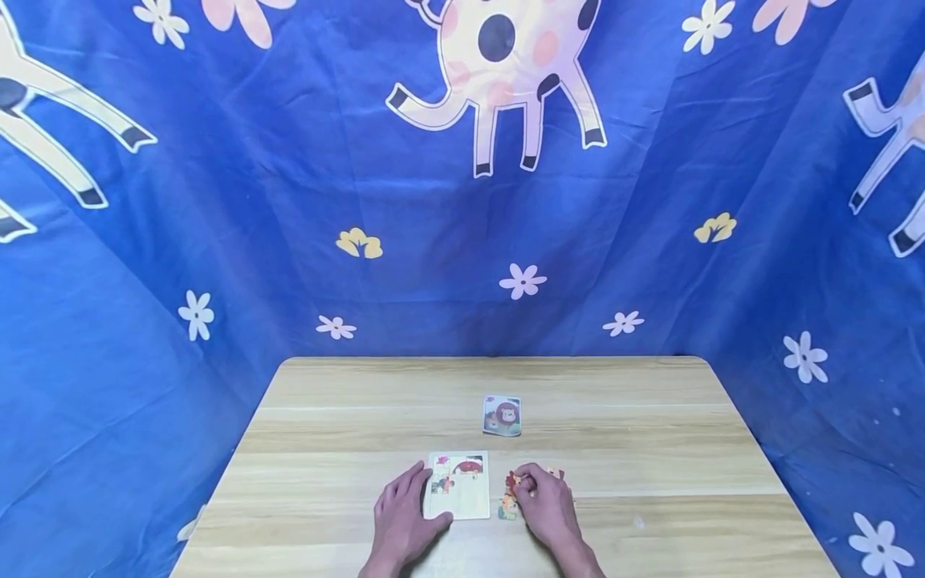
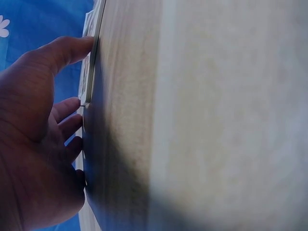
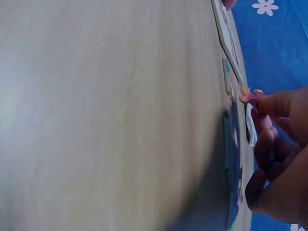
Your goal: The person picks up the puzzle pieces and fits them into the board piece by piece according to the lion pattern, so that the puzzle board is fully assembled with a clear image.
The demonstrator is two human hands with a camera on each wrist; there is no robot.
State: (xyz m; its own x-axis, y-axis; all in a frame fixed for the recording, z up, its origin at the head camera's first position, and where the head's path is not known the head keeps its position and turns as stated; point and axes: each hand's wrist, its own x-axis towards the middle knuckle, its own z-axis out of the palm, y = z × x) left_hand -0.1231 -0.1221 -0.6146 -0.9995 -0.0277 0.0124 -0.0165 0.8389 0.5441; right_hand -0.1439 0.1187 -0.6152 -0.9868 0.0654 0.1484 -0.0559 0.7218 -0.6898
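Note:
A white square puzzle board [image 1: 471, 501] lies on the table, with several picture pieces fitted along its top and left. My left hand [image 1: 406, 518] rests against its left side, fingers spread along the edge and thumb at the near edge. In the left wrist view, the thumb [image 2: 72, 49] touches the board's rim. Just right of the board, my right hand [image 1: 548, 507] pinches a small orange-red puzzle piece [image 3: 250, 96] between thumb and fingertips, raised over the table. Loose puzzle pieces [image 1: 507, 509] lie under and around this hand, which partly hides them.
Beyond the board lies a small square picture card [image 1: 502, 417] showing a lion. The wooden table [image 1: 347, 417] has rounded far corners. Blue cloth [image 1: 433, 281] printed with animals and flowers hangs behind it and at both sides.

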